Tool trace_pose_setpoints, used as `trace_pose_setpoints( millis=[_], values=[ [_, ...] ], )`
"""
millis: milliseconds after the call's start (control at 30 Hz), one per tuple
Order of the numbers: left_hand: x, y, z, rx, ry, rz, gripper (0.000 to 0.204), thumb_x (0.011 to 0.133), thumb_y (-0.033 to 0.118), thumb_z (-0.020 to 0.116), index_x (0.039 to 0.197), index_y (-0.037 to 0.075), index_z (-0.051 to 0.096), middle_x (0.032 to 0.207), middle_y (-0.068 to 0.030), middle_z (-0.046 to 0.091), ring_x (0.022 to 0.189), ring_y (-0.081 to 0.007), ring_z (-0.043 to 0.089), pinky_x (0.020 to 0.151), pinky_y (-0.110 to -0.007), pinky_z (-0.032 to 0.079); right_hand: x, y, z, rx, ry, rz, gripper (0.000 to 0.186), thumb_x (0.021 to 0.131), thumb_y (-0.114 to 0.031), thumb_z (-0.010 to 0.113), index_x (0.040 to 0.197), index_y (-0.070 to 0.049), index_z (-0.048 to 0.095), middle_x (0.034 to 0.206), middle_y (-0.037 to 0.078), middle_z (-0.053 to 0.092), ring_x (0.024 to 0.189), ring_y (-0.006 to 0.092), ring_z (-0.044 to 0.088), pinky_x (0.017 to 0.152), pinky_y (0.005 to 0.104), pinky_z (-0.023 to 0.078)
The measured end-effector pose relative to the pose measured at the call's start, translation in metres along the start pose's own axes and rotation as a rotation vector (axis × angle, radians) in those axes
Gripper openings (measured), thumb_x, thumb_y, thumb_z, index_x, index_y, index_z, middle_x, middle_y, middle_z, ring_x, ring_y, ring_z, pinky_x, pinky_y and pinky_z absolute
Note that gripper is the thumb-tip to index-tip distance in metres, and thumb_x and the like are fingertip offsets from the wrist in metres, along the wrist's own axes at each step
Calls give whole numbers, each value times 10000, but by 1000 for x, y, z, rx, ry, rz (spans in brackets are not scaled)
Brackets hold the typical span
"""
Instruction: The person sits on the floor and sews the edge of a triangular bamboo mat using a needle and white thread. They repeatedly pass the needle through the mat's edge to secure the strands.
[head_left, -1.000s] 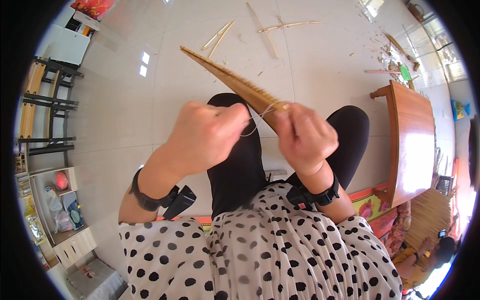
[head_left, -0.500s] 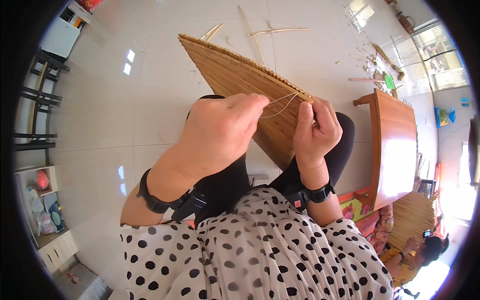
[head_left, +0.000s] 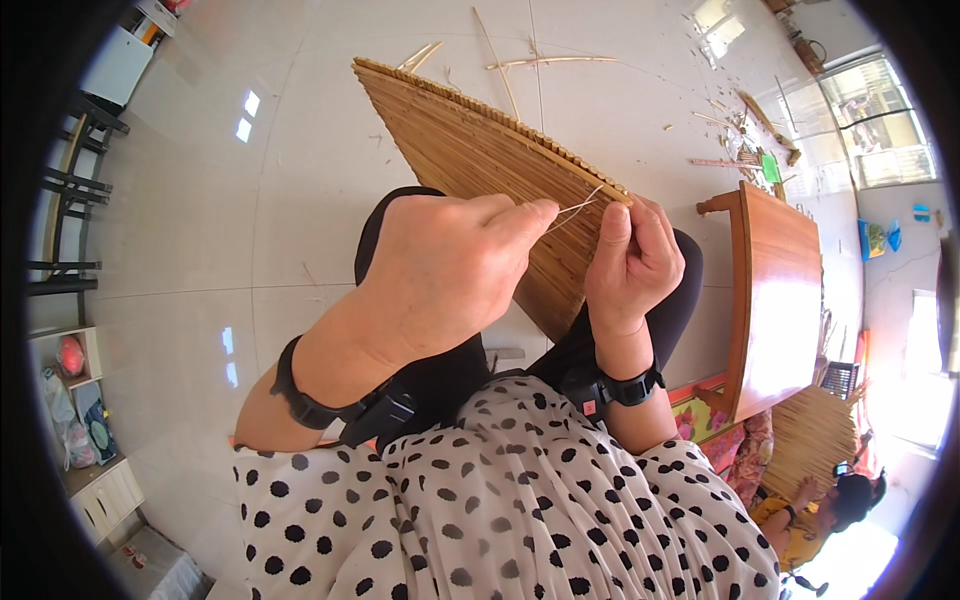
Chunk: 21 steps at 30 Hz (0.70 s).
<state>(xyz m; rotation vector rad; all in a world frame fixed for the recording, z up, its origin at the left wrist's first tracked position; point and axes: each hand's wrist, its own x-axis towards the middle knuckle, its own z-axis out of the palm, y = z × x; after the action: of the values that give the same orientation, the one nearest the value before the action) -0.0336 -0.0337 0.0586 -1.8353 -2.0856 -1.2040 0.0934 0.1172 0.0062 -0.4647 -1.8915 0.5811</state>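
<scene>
A panel of thin straw-coloured stalks (head_left: pixel 490 165), bound side by side, rests slantwise across my lap. My right hand (head_left: pixel 640 255) grips its right corner, thumb on the near face and fingers curled behind. Closed in a pinch, my left hand (head_left: pixel 455 265) holds a thin pale string (head_left: pixel 578 207). Two strands of the string run from those fingertips to the panel's top edge, close beside my right thumb. My left hand covers part of the panel's lower left side.
Loose stalks (head_left: pixel 550 62) lie on the tiled floor beyond the panel. A wooden table (head_left: pixel 780 300) stands at right, with scraps behind it. Black stools (head_left: pixel 75 190) and a shelf unit (head_left: pixel 95 400) line the left. Another person (head_left: pixel 815 520) sits at lower right by a stalk panel (head_left: pixel 815 430).
My left hand has moved slightly right, closer to the panel's edge, and the looped string now spans a shorter, narrower gap. My right hand keeps its hold on the corner.
</scene>
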Motion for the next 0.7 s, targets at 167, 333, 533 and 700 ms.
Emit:
trace_pose_setpoints(
  millis=[167,333,533,700],
  values=[
    [1,0,-1,-3,-6,-5,271,800,-68,721,1054,24,732,703,-75,658,535,-220,598,472,-323,456,0,-2,-1,-24,-12,-2,145,916,-121,767,913,14,717,832,89,720,561,95,553,497,219,430],
    [-1,-2,-1,46,-21,17,276,783,22,704,1057,41,729,711,-48,663,554,-220,630,485,-323,480,-2,0,-1,-25,-4,-10,148,915,-128,768,907,10,717,827,86,718,551,92,543,487,218,419],
    [-1,-1,-1,62,-17,20,295,768,65,694,1060,45,729,713,-34,662,561,-219,640,493,-322,491,-2,-1,-2,-13,0,-11,157,917,-132,768,911,17,717,822,90,717,551,92,540,485,220,415],
    [-1,-1,-2,72,-24,37,297,769,67,684,1062,42,731,701,-33,652,567,-216,638,494,-319,490,-2,-3,-3,-19,-10,-6,160,915,-128,769,914,23,717,825,96,717,553,93,539,487,222,419]
  ],
)
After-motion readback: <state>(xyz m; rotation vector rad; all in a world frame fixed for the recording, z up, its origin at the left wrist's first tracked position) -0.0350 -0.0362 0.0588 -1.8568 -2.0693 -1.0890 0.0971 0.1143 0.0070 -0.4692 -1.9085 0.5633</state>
